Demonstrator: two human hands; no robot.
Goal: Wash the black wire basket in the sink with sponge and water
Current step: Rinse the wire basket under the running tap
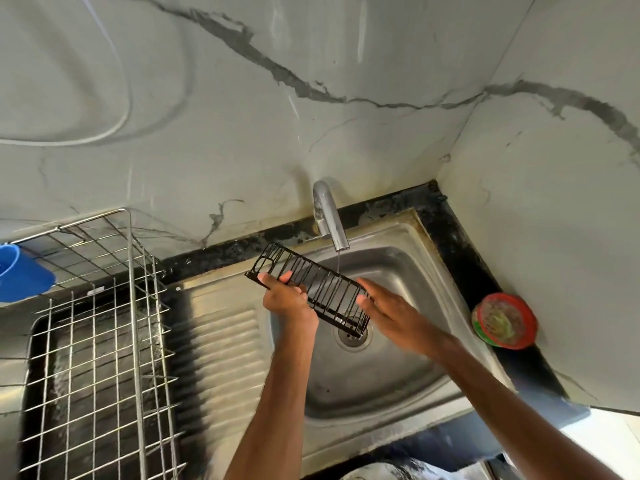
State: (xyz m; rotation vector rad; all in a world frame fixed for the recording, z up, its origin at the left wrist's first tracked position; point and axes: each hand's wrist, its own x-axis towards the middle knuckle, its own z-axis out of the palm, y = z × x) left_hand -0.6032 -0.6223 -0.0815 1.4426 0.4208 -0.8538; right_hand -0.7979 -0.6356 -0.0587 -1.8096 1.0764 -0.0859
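Observation:
A long black wire basket (313,284) hangs tilted over the steel sink (398,341), its right end lower, above the drain (353,336). My left hand (285,299) grips its near rail towards the left end, thumb and fingers curled round the wires. My right hand (384,310) lies against the right end with straight fingers touching the wires. A thin stream of water runs from the chrome tap (329,216) onto the basket's far side. No sponge shows in either hand.
A steel wire dish rack (104,323) stands on the draining board at the left, with a blue plastic holder (20,277) hung on it. A round red-rimmed container (504,320) holding a greenish scrubber sits on the black counter at the right. Marble walls close the corner.

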